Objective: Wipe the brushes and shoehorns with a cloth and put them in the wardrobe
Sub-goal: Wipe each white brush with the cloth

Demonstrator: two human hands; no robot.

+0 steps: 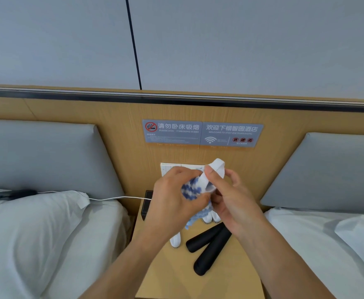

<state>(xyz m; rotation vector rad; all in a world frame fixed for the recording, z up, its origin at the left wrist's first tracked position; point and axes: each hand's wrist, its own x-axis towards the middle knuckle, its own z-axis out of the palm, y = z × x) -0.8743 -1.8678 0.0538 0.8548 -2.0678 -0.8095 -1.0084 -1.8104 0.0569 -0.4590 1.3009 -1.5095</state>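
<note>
Right hand (228,197) pinches a light, stiff white plastic brush (214,171); left hand (172,197) presses soft blue-and-white cloth (190,189) just below that grip.

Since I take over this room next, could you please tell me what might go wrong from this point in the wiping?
1. The left hand holds the blue-and-white cloth and the right hand pinches a white shoehorn above the nightstand; a slip could drop it onto the black shoehorns.
2. The white brush lies partly under the left forearm and could be nudged off.
3. The white cable runs close beside the left hand and might snag.
</note>
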